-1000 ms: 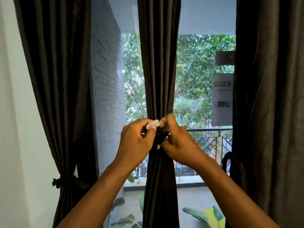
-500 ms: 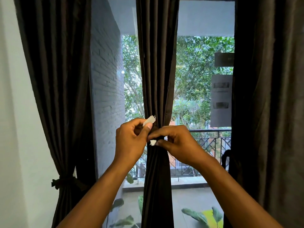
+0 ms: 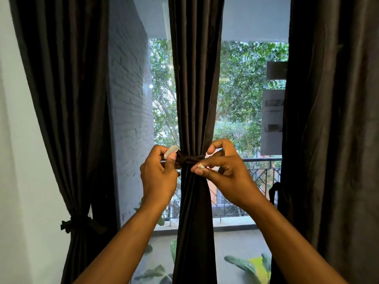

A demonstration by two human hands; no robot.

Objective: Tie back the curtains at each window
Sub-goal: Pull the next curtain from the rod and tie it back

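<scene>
The middle curtain hangs upright, gathered narrow at a dark tie-back that runs level across it. Left of the curtain, the left hand pinches the tie-back's white-tipped end; right of it, the right hand pinches the other white tip.

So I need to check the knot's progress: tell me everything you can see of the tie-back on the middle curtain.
The tie-back is a narrow dark brown fabric band, matching the middle curtain. It wraps horizontally round the gathered curtain and crosses in a knot at the front. Each end bears a small whitish piece. The left hand pinches the left end, the right hand pinches the right end, the two drawn apart sideways. No bow shows yet.
</scene>
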